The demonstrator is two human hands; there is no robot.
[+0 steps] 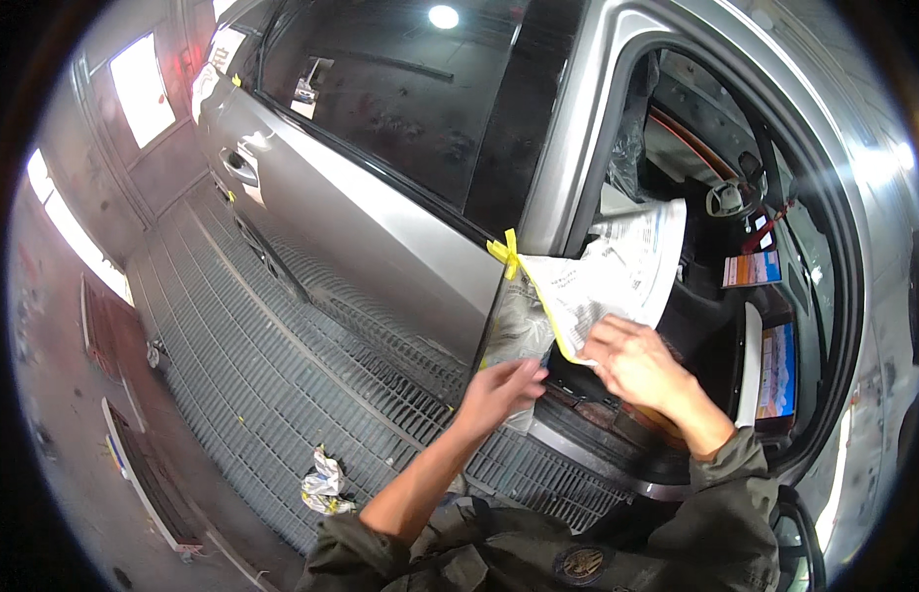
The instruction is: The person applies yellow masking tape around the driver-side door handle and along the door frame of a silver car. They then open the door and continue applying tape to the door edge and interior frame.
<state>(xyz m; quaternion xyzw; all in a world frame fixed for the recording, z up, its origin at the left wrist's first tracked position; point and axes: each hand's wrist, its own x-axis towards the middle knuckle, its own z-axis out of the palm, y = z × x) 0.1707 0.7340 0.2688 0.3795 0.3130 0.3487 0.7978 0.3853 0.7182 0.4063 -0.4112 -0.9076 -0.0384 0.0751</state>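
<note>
A printed newspaper sheet [617, 261] edged with yellow masking tape hangs across the door opening of a silver car. My right hand [637, 363] is closed on its lower corner, pinching the taped edge. Left of it, my left hand [504, 393] is slightly blurred, its fingers stretched toward the right and apart from the sheet, with nothing visible in them. Just behind that hand, crinkled grey covering [519, 326] lies along the edge of the silver door [381, 237]. Strips of yellow tape [505, 254] fix the sheet's upper left corner near the window line.
Inside the car, a steering wheel [728, 199] and colourful printed pictures [775, 370] show beyond the door opening. The door sill [578, 439] runs below my hands. Crumpled paper [324, 483] lies on the slatted metal floor grating [223, 326]. A wall stands at the left.
</note>
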